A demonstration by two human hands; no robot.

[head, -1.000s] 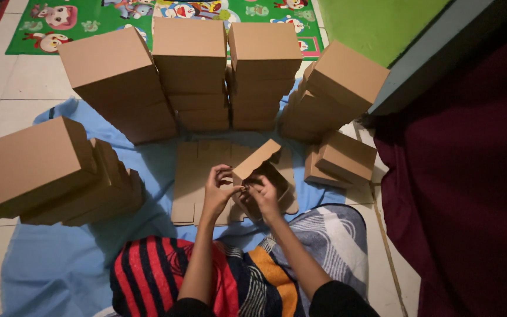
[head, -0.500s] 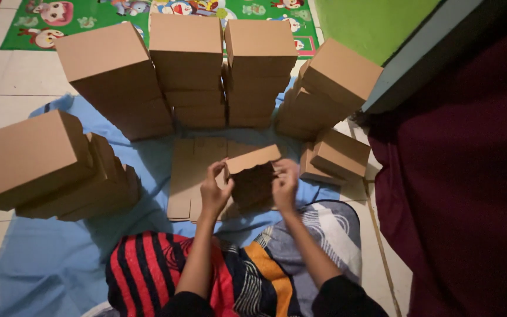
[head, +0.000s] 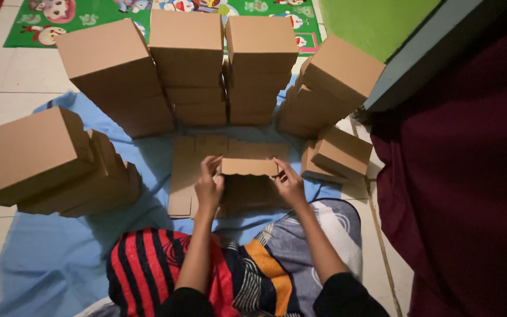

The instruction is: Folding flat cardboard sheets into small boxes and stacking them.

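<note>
Scallop-edged brown cardboard box [head: 249, 176] between hands

The place looked like a room in a home used for piecework. The person sat on a blue cloth [head: 42, 258] spread over a pale tiled floor [head: 7, 76]. A green children's play mat [head: 89, 17] with cartoon figures lay beyond, and a dark maroon curtain [head: 470, 194] hung at the right. Stacks of plain cardboard boxes [head: 189, 64] ringed the sitting spot.

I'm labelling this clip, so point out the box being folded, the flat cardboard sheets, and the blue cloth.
box being folded [head: 249, 167], head view, top flap edge.
flat cardboard sheets [head: 184, 170], head view, left part.
blue cloth [head: 48, 252], head view, bare lower-left area.
</note>
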